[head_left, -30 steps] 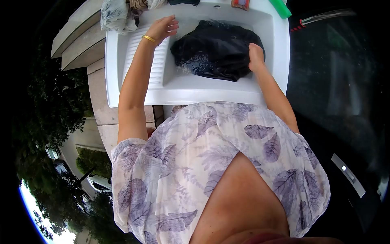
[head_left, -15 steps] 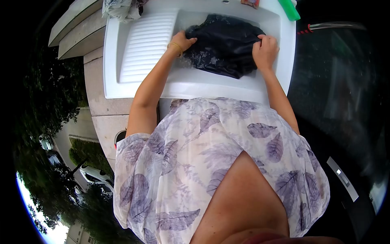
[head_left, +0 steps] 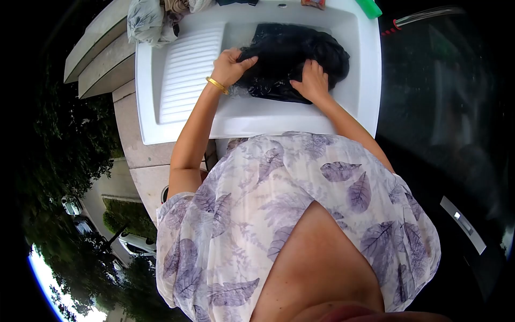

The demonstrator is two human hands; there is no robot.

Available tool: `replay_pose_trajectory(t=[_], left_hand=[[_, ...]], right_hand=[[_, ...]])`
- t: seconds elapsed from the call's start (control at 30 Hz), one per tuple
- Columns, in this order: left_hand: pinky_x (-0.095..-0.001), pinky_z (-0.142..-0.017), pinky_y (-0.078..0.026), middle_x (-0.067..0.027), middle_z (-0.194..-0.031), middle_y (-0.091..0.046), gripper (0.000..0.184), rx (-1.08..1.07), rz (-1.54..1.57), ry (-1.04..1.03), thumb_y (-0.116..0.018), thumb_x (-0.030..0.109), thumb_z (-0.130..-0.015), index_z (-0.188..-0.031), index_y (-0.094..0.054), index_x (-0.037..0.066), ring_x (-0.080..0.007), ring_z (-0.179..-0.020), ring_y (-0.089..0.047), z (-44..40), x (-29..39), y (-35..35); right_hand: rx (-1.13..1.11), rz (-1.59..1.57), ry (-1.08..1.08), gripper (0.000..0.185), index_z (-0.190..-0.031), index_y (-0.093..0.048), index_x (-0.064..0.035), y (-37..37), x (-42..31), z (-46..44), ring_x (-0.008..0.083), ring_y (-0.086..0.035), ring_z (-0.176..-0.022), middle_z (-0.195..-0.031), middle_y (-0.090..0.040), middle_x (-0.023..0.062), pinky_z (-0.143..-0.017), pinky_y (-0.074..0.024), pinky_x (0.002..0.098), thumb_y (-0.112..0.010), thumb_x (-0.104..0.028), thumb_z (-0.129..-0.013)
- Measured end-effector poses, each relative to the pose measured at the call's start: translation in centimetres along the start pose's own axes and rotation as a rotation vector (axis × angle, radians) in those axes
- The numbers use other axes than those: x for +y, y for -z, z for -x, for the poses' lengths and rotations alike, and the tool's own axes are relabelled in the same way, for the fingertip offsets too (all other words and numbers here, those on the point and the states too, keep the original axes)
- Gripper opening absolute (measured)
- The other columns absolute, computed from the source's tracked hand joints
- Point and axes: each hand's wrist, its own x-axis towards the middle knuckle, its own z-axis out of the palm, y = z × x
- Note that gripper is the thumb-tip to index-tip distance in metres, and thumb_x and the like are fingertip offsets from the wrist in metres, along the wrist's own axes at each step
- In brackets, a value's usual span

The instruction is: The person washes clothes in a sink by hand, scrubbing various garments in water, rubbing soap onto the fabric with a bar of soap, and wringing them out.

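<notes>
A black wet cloth (head_left: 284, 59) lies in water in the basin of the white sink (head_left: 252, 122). At the cloth's left edge, my left hand (head_left: 232, 66), with a gold bracelet at the wrist, is closed on the fabric. My right hand (head_left: 313, 80) rests on the lower right part of the cloth, fingers bent into it with the thumb apart; it seems to grip a fold. The fingertips of both hands are partly hidden in the dark fabric.
Left of the basin is a ribbed washboard (head_left: 193, 70). Pale and brown cloths (head_left: 147, 24) hang at the sink's back left corner. A small orange packet (head_left: 313, 4) and a green object (head_left: 368, 7) lie at the back edge.
My left hand has come down from above the washboard and taken hold of the cloth. My right hand has moved left from the cloth's right edge onto its middle right, and the cloth has shifted shape.
</notes>
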Motion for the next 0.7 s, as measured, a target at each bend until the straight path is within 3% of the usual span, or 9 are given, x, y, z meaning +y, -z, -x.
replay_pose_trajectory(t=[0.03,0.07,0.2,0.3,0.33,0.43,0.47,0.63,0.7], left_hand=[[-0.0235,-0.053,-0.037,0.0003,-0.068,-0.054,0.026,0.03,0.076,-0.119,-0.071,0.022,-0.077,-0.07,-0.06,-0.001,-0.0087,-0.057,-0.044,0.9,2.5,0.4],[-0.0207,-0.056,-0.038,0.004,-0.068,-0.053,0.019,0.038,0.205,-0.004,-0.07,0.017,-0.079,-0.075,-0.062,0.0,-0.0053,-0.06,-0.045,2.2,6.3,1.0],[-0.018,-0.06,-0.038,0.0061,-0.071,-0.053,0.017,0.056,0.418,-0.152,-0.068,0.017,-0.08,-0.083,-0.064,0.001,-0.0032,-0.065,-0.047,3.4,10.0,1.6],[-0.0175,-0.063,-0.038,0.0057,-0.074,-0.054,0.017,0.009,0.493,-0.229,-0.068,0.016,-0.08,-0.083,-0.063,0.001,-0.0029,-0.068,-0.047,3.5,10.7,2.9],[-0.0179,-0.066,-0.038,0.005,-0.075,-0.054,0.015,-0.007,0.508,-0.268,-0.067,0.014,-0.081,-0.082,-0.062,0.0,-0.0031,-0.07,-0.047,4.0,11.3,3.3],[-0.0189,-0.067,-0.038,0.0046,-0.074,-0.053,0.012,-0.054,0.484,-0.349,-0.065,0.012,-0.082,-0.082,-0.062,0.001,-0.0037,-0.07,-0.046,4.6,11.6,4.6],[-0.0196,-0.07,-0.04,0.0027,-0.077,-0.057,0.011,-0.042,0.491,-0.355,-0.064,0.011,-0.083,-0.086,-0.064,0.001,-0.0053,-0.072,-0.05,4.5,10.9,5.2],[-0.024,-0.075,-0.046,-0.0064,-0.087,-0.066,0.019,0.142,0.794,-0.144,-0.065,0.011,-0.081,-0.094,-0.064,-0.003,-0.0124,-0.079,-0.06,4.0,8.5,6.7],[-0.0248,-0.074,-0.047,-0.0075,-0.087,-0.066,0.02,0.182,0.792,-0.08,-0.067,0.01,-0.08,-0.094,-0.064,-0.004,-0.0132,-0.078,-0.061,3.7,6.6,6.5]], right_hand=[[-0.037,0.008,-0.013,0.08,-0.127,-0.038,0.0047,0.1,0.0,-0.7,0.033,-0.037,-0.115,-0.124,-0.039,0.0189,-0.087,-0.0348,0.0468,-0.07,-0.04,-0.069],[0.013,0.031,-0.011,0.083,-0.129,-0.039,0.0008,-1.4,0.4,-1.2,0.0338,-0.035,-0.116,-0.124,-0.038,0.0188,-0.086,-0.0328,0.0484,-0.07,-0.045,-0.067],[0.108,-0.13,0.013,0.073,-0.128,-0.044,-0.0091,-0.5,-1.4,-1.9,0.035,-0.039,-0.114,-0.125,-0.04,0.0189,-0.087,-0.0352,0.0469,-0.07,-0.042,-0.068],[0.151,-0.424,0.158,0.067,-0.123,-0.049,-0.0068,-0.9,-2.3,-3.7,0.0334,-0.044,-0.111,-0.123,-0.044,0.0182,-0.085,-0.0386,0.0424,-0.072,-0.035,-0.067],[0.317,-0.479,0.285,0.047,-0.109,-0.056,-0.0037,-1.7,-2.1,-4.1,0.0246,-0.054,-0.093,-0.101,-0.055,0.0136,-0.078,-0.0424,0.0333,-0.072,-0.024,-0.07],[-0.211,-0.849,0.184,0.03,-0.09,-0.058,-0.0022,0.4,-1.7,-4.6,0.0168,-0.052,-0.072,-0.077,-0.056,0.0089,-0.069,-0.0404,0.0276,-0.071,-0.021,-0.071],[-0.131,-0.904,0.296,0.024,-0.072,-0.049,-0.0024,2.0,-2.2,-3.7,0.0106,-0.041,-0.058,-0.059,-0.046,0.0013,-0.056,-0.0356,0.0231,-0.069,-0.015,-0.073],[-0.412,-1.588,0.169,0.026,-0.066,-0.038,-0.0119,5.3,1.6,-2.6,0.0047,-0.031,-0.061,-0.064,-0.036,-0.0076,-0.058,-0.0291,0.0203,-0.062,-0.007,-0.077],[-0.382,-1.837,0.145,0.024,-0.068,-0.038,-0.0128,8.5,2.8,-1.8,0.0042,-0.038,-0.064,-0.066,-0.038,-0.0069,-0.062,-0.0319,0.0192,-0.057,-0.005,-0.079]])
